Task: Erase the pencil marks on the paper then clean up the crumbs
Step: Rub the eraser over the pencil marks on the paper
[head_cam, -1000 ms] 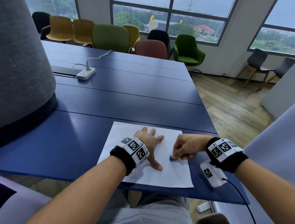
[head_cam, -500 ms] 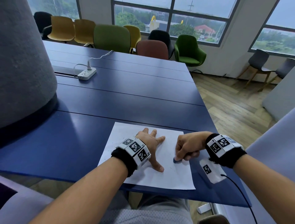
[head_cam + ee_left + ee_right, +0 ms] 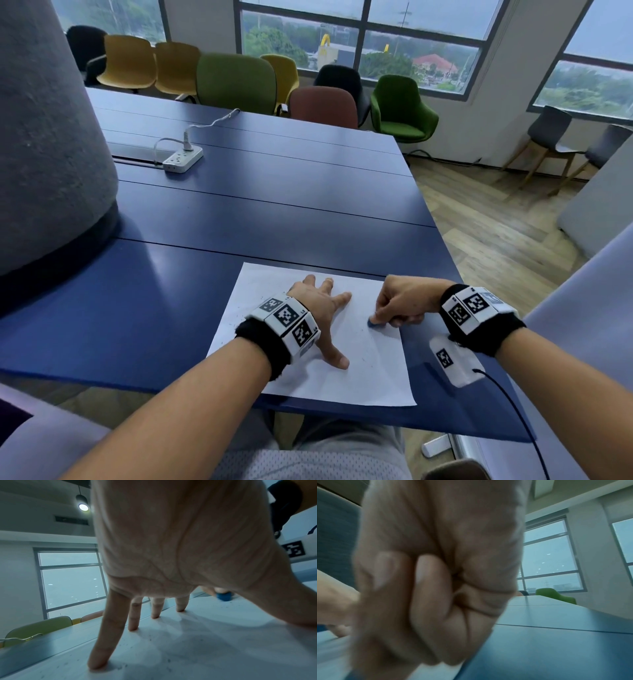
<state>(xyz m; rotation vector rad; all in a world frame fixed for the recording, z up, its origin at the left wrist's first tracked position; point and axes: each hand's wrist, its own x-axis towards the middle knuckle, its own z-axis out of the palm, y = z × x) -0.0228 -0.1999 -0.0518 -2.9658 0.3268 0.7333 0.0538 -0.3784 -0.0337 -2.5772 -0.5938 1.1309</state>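
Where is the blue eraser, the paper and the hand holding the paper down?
eraser (image 3: 372, 323), head view, its visible blue tip
paper (image 3: 373, 377), head view, bare near part
left hand (image 3: 317, 303), head view, its back

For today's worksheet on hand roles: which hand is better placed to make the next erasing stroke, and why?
Right. The right hand already pinches the blue eraser against the paper, while the left hand lies spread, pinning the sheet.

A long blue counter carries a white power strip. Beyond its far end, coloured chairs line large windows. Wood flooring lies to its right.
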